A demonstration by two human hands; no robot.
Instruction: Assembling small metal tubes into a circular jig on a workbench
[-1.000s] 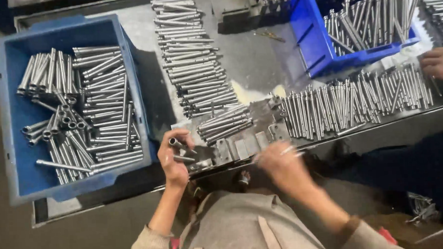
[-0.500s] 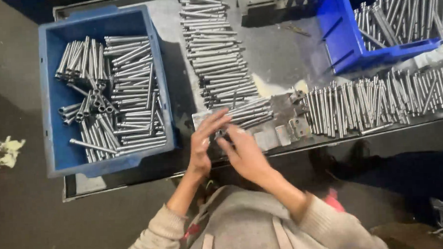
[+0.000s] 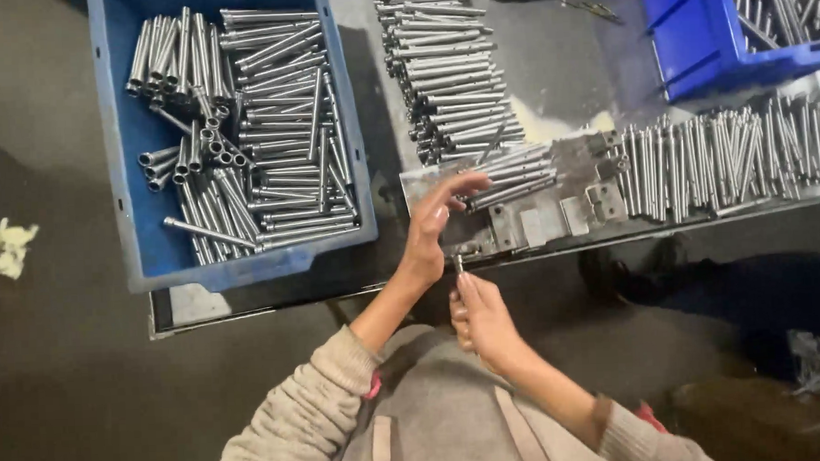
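1. Head view, the hands: the left hand (image 3: 439,222) is raised over the near edge of the table (image 3: 550,80). Its fingers are spread wide and hold nothing, and the fingertips almost touch a small bundle of metal rods (image 3: 510,177).
2. Head view, the held piece: the right hand (image 3: 482,314) is lower and nearer to the body. Its grip is narrow, closed on a small metal pin (image 3: 459,262) which points upward, toward the left wrist.
3. Head view, the main relation: the bundle lies just beyond the left fingertips and a little to the right of them. Its long axis runs left to right with a slight tilt. The left hand is clearly the nearer one.
4. Head view, the surroundings: a blue bin (image 3: 135,158) full of metal tubes stands to the left.
5. Compared with half a second ago: both hands were then together at the table edge; now the right hand has drawn back and the left has opened.
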